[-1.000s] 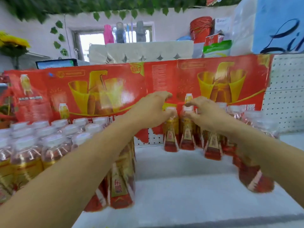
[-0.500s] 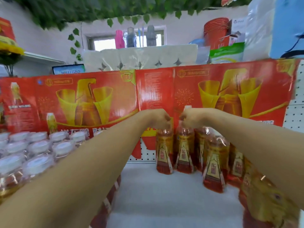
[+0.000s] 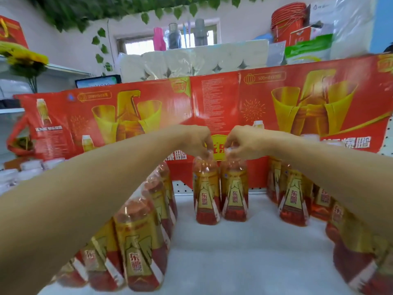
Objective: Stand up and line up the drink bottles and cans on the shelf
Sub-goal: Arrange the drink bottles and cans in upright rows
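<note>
Red printed cardboard propped along the shelf back as a backdrop. White, slightly textured shelf, central lane bare. Upright plastic bottles, gold-and-red labels, amber liquid: left bottle and right bottle touching mid-shelf, seemingly being squared up. Left hand and right hand each pinching a cap.

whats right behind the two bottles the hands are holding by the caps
Behind the two bottles held by the left hand and right hand stands a red printed carton panel. The bottles cover its lower part.
</note>
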Available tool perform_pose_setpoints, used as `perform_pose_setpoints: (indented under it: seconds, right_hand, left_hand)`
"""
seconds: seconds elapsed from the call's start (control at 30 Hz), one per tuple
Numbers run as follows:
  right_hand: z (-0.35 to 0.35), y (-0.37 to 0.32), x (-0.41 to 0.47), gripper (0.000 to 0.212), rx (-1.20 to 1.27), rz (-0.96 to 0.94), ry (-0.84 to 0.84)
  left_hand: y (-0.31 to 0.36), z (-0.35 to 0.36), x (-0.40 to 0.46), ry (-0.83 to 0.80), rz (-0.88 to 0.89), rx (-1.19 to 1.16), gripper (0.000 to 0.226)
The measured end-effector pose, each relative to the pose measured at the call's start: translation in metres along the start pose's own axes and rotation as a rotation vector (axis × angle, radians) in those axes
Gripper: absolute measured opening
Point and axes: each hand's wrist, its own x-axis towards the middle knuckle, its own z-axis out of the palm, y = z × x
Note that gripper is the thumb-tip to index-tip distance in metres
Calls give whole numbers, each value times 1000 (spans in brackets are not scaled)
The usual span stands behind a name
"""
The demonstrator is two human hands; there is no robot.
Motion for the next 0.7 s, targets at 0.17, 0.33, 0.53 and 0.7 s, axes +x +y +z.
perform_pose_setpoints:
  seconds: [0.17,0.33,0.53,0.7]
  right_hand:
    - [6,-26,-1,14,63,-62,-2]
    - [11,-39,-1,24,92,-77,29]
    - [19,-45,2,38,88,-55,82]
    - [17,-46,-1,42,70,-30,61]
  left_hand:
    - [-21,4,-23,-18,-13,19,45]
    - [-32,5,-33,-22,-15,35,47]
    - [-35,8,-39,13,-19,9,44]
    - [-33,10,-40,38,11,-15,35]
